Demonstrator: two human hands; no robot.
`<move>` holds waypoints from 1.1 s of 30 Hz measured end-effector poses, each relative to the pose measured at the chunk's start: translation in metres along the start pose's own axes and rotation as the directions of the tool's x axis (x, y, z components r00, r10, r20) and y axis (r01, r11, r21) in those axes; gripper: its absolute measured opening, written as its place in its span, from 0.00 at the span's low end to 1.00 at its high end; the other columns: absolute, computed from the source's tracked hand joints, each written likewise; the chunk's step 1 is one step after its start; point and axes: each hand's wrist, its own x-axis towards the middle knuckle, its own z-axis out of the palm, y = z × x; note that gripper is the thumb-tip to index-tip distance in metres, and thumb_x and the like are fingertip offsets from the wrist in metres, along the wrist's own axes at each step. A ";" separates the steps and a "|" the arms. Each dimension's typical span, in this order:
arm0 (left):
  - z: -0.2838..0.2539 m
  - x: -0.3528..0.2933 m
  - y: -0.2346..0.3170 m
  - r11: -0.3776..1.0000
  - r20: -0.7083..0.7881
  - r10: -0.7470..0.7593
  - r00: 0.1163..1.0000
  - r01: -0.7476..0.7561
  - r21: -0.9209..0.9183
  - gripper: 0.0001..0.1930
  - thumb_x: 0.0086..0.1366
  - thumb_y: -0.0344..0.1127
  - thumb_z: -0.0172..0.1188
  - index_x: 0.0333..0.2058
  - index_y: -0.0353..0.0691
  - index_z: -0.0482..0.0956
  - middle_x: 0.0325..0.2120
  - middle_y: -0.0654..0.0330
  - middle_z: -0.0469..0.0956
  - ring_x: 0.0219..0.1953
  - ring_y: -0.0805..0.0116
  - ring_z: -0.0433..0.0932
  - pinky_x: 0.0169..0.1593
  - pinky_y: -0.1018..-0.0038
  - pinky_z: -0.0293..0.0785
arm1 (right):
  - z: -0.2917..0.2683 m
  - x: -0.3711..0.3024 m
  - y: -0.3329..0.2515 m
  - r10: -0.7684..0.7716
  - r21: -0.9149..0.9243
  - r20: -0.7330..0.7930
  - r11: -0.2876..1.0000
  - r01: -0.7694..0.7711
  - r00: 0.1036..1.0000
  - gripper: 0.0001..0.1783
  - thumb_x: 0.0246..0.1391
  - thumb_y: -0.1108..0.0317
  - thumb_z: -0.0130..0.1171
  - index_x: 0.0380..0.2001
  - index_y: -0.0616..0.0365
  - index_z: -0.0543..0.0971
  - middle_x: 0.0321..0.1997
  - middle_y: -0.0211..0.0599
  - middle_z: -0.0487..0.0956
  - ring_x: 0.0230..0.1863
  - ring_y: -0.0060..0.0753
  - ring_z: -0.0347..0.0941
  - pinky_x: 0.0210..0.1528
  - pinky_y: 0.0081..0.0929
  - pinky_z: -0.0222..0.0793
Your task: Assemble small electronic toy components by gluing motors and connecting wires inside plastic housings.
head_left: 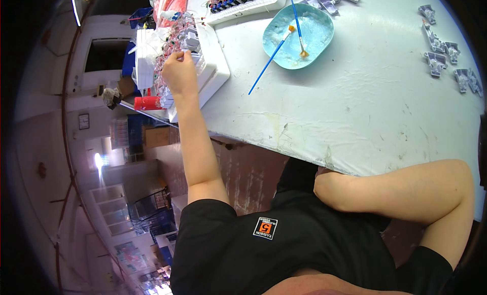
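Note:
My left hand (180, 75) reaches over a white foam tray (219, 74) at the left end of the table. Its fingers are curled into a pinch, and whatever is between them is too small to make out. Around that hand, the tray holds small grey plastic parts (192, 39) and a tangle of thin red and white wires (170, 46). My right hand (332, 190) rests low by my lap at the table's near edge, with its fingers hidden.
A light blue dish (274, 37) with two blue-handled brushes (269, 61) stands at the table's far middle. Grey plastic parts (435, 63) lie far right. Behind the dish is another foam tray (248, 10) of wired pieces. A red cylinder (148, 103) sits at the left edge.

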 end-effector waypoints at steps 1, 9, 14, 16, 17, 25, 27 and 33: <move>0.001 0.001 -0.007 0.989 0.015 -0.076 0.997 0.077 -0.126 0.11 0.60 0.37 0.65 0.33 0.33 0.86 0.26 0.47 0.84 0.28 0.55 0.85 0.37 0.66 0.79 | -0.009 -0.015 0.002 -0.064 -0.119 -0.023 0.991 0.061 0.998 0.16 0.47 0.59 0.66 0.39 0.53 0.88 0.42 0.37 0.86 0.41 0.38 0.83 0.42 0.39 0.78; 0.001 -0.002 -0.009 0.928 0.006 -0.118 0.993 0.112 -0.356 0.11 0.61 0.35 0.66 0.33 0.30 0.85 0.23 0.53 0.85 0.24 0.66 0.84 0.32 0.71 0.78 | -0.023 -0.029 0.008 -0.165 -0.277 0.073 0.944 0.179 0.984 0.16 0.49 0.56 0.65 0.38 0.52 0.88 0.41 0.36 0.86 0.40 0.37 0.83 0.40 0.37 0.78; 0.011 -0.004 -0.019 0.965 -0.002 -0.028 1.000 0.027 -0.262 0.12 0.60 0.35 0.68 0.34 0.29 0.85 0.24 0.54 0.84 0.26 0.70 0.84 0.33 0.76 0.78 | -0.027 -0.034 0.008 -0.182 -0.321 0.066 0.927 0.194 0.981 0.15 0.51 0.56 0.63 0.37 0.52 0.88 0.39 0.35 0.86 0.39 0.36 0.83 0.40 0.36 0.78; 0.012 -0.004 -0.017 0.974 0.006 -0.020 1.000 0.021 -0.225 0.12 0.60 0.36 0.67 0.34 0.30 0.85 0.23 0.54 0.84 0.25 0.69 0.84 0.34 0.75 0.78 | -0.026 -0.032 0.007 -0.175 -0.311 0.071 0.932 0.188 0.982 0.15 0.51 0.56 0.63 0.37 0.52 0.88 0.39 0.35 0.86 0.39 0.36 0.83 0.40 0.36 0.78; 0.012 -0.004 -0.016 0.983 0.016 -0.011 1.000 0.014 -0.185 0.13 0.60 0.37 0.67 0.34 0.31 0.86 0.23 0.53 0.84 0.25 0.68 0.84 0.34 0.74 0.77 | -0.026 -0.031 0.007 -0.169 -0.302 0.073 0.936 0.183 0.983 0.15 0.51 0.57 0.63 0.37 0.52 0.88 0.39 0.35 0.86 0.38 0.36 0.83 0.40 0.36 0.78; 0.009 0.010 -0.010 1.000 0.123 0.003 0.992 0.000 -0.027 0.13 0.58 0.40 0.65 0.31 0.34 0.86 0.24 0.49 0.84 0.30 0.56 0.85 0.41 0.66 0.78 | -0.014 -0.033 -0.002 0.002 -0.170 -0.067 0.985 -0.014 0.998 0.18 0.52 0.60 0.58 0.40 0.61 0.86 0.42 0.42 0.85 0.42 0.42 0.81 0.46 0.38 0.76; 0.010 0.013 -0.007 1.000 0.149 -0.002 0.989 0.004 -0.010 0.13 0.57 0.40 0.65 0.31 0.35 0.86 0.28 0.44 0.83 0.34 0.47 0.84 0.44 0.61 0.78 | -0.013 -0.037 -0.001 0.039 -0.155 -0.105 0.986 -0.055 0.994 0.19 0.53 0.61 0.56 0.41 0.64 0.84 0.44 0.44 0.84 0.44 0.44 0.81 0.48 0.38 0.76; 0.008 0.015 -0.013 0.993 0.177 -0.047 0.983 0.065 -0.095 0.12 0.57 0.40 0.65 0.31 0.36 0.86 0.28 0.45 0.84 0.34 0.46 0.84 0.44 0.60 0.79 | -0.012 -0.034 -0.003 0.121 -0.101 -0.108 0.986 -0.132 0.987 0.21 0.53 0.64 0.53 0.45 0.68 0.81 0.46 0.49 0.82 0.47 0.49 0.79 0.52 0.39 0.74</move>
